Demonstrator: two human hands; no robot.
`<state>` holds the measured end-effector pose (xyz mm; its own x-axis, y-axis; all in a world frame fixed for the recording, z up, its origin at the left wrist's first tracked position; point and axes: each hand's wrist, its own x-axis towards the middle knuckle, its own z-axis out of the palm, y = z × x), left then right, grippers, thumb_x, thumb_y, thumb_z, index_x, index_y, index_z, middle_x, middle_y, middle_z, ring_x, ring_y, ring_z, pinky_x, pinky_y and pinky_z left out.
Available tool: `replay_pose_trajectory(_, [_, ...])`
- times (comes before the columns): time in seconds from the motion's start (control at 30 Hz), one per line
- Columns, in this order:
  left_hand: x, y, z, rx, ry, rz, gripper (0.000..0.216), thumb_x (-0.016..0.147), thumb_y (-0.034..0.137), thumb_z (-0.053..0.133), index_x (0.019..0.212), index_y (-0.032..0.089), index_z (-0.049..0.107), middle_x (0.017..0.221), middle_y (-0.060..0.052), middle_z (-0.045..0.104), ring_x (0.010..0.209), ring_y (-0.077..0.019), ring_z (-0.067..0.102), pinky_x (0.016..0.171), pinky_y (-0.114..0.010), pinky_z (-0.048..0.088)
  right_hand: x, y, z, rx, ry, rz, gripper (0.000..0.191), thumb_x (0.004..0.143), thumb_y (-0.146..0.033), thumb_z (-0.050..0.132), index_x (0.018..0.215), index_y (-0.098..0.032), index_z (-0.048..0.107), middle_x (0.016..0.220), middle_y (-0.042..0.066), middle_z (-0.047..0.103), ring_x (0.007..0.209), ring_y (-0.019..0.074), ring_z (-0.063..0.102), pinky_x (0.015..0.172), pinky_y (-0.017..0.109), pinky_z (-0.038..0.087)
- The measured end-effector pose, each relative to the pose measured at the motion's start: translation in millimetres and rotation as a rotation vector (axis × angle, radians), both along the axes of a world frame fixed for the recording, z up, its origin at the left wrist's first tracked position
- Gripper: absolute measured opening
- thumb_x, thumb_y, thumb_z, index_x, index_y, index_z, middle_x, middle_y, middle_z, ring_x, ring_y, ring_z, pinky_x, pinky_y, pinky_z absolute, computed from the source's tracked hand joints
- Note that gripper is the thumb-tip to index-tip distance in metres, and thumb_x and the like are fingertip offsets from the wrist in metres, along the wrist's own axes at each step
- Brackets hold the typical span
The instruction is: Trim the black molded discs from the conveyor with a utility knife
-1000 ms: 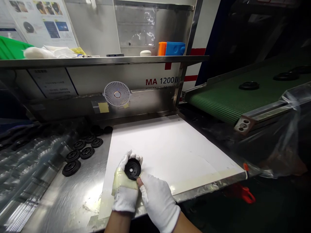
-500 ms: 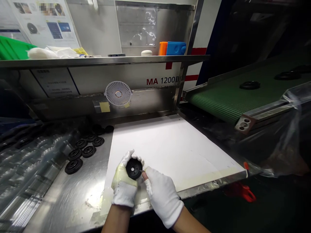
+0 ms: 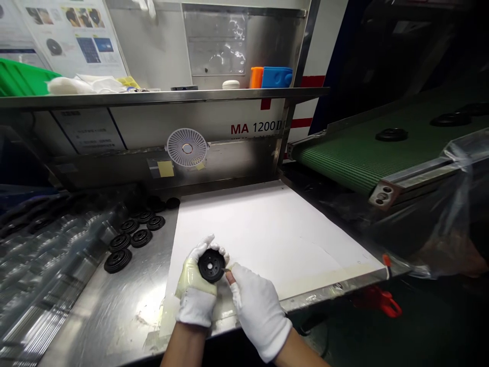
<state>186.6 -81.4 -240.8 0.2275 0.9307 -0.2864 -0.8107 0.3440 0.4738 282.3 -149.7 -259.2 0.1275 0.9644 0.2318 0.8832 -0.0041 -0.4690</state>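
Your disc (image 3: 211,265) was black, round and small, with a hole at its centre. It sat face-up, slightly tilted, cupped in your left hand (image 3: 196,290).

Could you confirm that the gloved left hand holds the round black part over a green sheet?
Not quite: the head view shows the sheet is white, not green; the gloved left hand holds the round black part above it.

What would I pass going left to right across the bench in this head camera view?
In order: clear plastic sheeting → loose black discs → left hand gripping a black disc → right hand → green conveyor belt.
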Motion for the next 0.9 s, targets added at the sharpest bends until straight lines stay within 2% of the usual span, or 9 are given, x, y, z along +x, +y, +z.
replay_pose_trajectory(0.07, [1.9, 0.1, -2.5, 0.029, 0.012, 0.068, 0.018, 0.067, 0.011, 0.058, 0.084, 0.016, 0.063, 0.064, -0.001, 0.057, 0.061, -0.0128, 0.057, 0.062, -0.027, 0.051, -5.8, -2.4, 0.7, 0.009, 0.017, 0.018, 0.018, 0.09, -0.027, 0.037, 0.087, -0.026, 0.055, 0.074, -0.003, 0.066, 0.066, 0.0147, 0.06, 0.055, 0.026, 0.026])
replay_pose_trajectory(0.2, [-1.0, -6.9, -4.4, 0.068, 0.022, 0.227, 0.029, 0.068, 0.011, 0.058, 0.095, 0.02, 0.061, 0.07, 0.0, 0.059, 0.068, -0.0122, 0.059, 0.072, -0.028, 0.051, -19.6, -6.9, 3.1, 0.004, 0.001, 0.042, 0.023, 0.091, -0.029, 0.035, 0.081, -0.024, 0.055, 0.073, -0.001, 0.066, 0.066, 0.0152, 0.06, 0.055, 0.027, 0.026])
replay_pose_trajectory(0.3, [-9.8, -13.9, -3.2, 0.042, 0.018, 0.125, 0.035, 0.07, 0.015, 0.055, 0.104, 0.018, 0.059, 0.087, -0.008, 0.063, 0.084, -0.0215, 0.061, 0.074, -0.039, 0.051, -21.5, -7.7, 4.9, 0.024, -0.011, 0.048, 0.022, 0.09, -0.027, 0.035, 0.08, -0.025, 0.055, 0.072, -0.001, 0.066, 0.062, 0.0155, 0.06, 0.053, 0.028, 0.024])
replay_pose_trajectory(0.37, [-15.2, -16.5, -2.2, 0.03, 0.005, 0.028, 0.037, 0.07, 0.018, 0.053, 0.107, 0.016, 0.058, 0.091, -0.012, 0.062, 0.085, -0.026, 0.061, 0.07, -0.043, 0.052, -18.6, -7.3, 5.6, 0.025, 0.002, 0.038, 0.018, 0.089, -0.026, 0.038, 0.083, -0.025, 0.055, 0.072, -0.001, 0.066, 0.064, 0.0158, 0.06, 0.054, 0.028, 0.025])
replay_pose_trajectory(0.5, [-14.7, -15.2, 0.6, 0.005, -0.047, 0.055, 0.024, 0.069, 0.016, 0.059, 0.093, 0.016, 0.062, 0.069, -0.004, 0.059, 0.067, -0.0159, 0.059, 0.064, -0.032, 0.052, -14.6, -8.2, 6.4, 0.011, 0.025, 0.037, 0.015, 0.088, -0.025, 0.04, 0.086, -0.025, 0.055, 0.075, -0.002, 0.067, 0.066, 0.015, 0.06, 0.055, 0.026, 0.026])
replay_pose_trajectory(0.63, [-5.5, -13.4, 3.0, -0.051, -0.071, 0.121, 0.009, 0.069, 0.015, 0.062, 0.077, 0.017, 0.06, 0.062, 0.001, 0.055, 0.06, -0.0104, 0.056, 0.064, -0.026, 0.051, -21.6, -12.6, 5.7, 0.012, 0.044, 0.038, 0.018, 0.09, -0.027, 0.037, 0.083, -0.026, 0.055, 0.074, -0.003, 0.066, 0.066, 0.0147, 0.06, 0.055, 0.027, 0.026])
replay_pose_trajectory(0.77, [-6.4, -17.5, 0.1, 0.045, -0.023, 0.237, 0.026, 0.07, 0.011, 0.057, 0.094, 0.019, 0.061, 0.077, -0.003, 0.061, 0.075, -0.0141, 0.06, 0.077, -0.033, 0.051, -26.0, -14.8, 3.7, 0.012, 0.006, 0.05, 0.024, 0.091, -0.028, 0.033, 0.079, -0.025, 0.053, 0.072, -0.002, 0.065, 0.065, 0.016, 0.06, 0.055, 0.028, 0.024])
replay_pose_trajectory(0.83, [-11.2, -19.7, -2.2, 0.043, -0.004, 0.146, 0.034, 0.071, 0.014, 0.054, 0.104, 0.018, 0.059, 0.092, -0.009, 0.063, 0.087, -0.0222, 0.06, 0.076, -0.04, 0.051, -23.0, -13.9, 2.6, 0.011, -0.004, 0.05, 0.023, 0.09, -0.027, 0.034, 0.078, -0.024, 0.053, 0.071, -0.001, 0.065, 0.063, 0.0161, 0.059, 0.054, 0.028, 0.023])
replay_pose_trajectory(0.9, [-15.3, -20.3, -4.8, 0.027, -0.011, 0.029, 0.037, 0.071, 0.018, 0.053, 0.108, 0.017, 0.058, 0.094, -0.012, 0.062, 0.088, -0.0261, 0.06, 0.071, -0.043, 0.051, -18.2, -12.2, 1.3, 0.016, 0.009, 0.037, 0.018, 0.089, -0.025, 0.038, 0.081, -0.023, 0.054, 0.072, 0.0, 0.065, 0.064, 0.016, 0.059, 0.055, 0.028, 0.023])
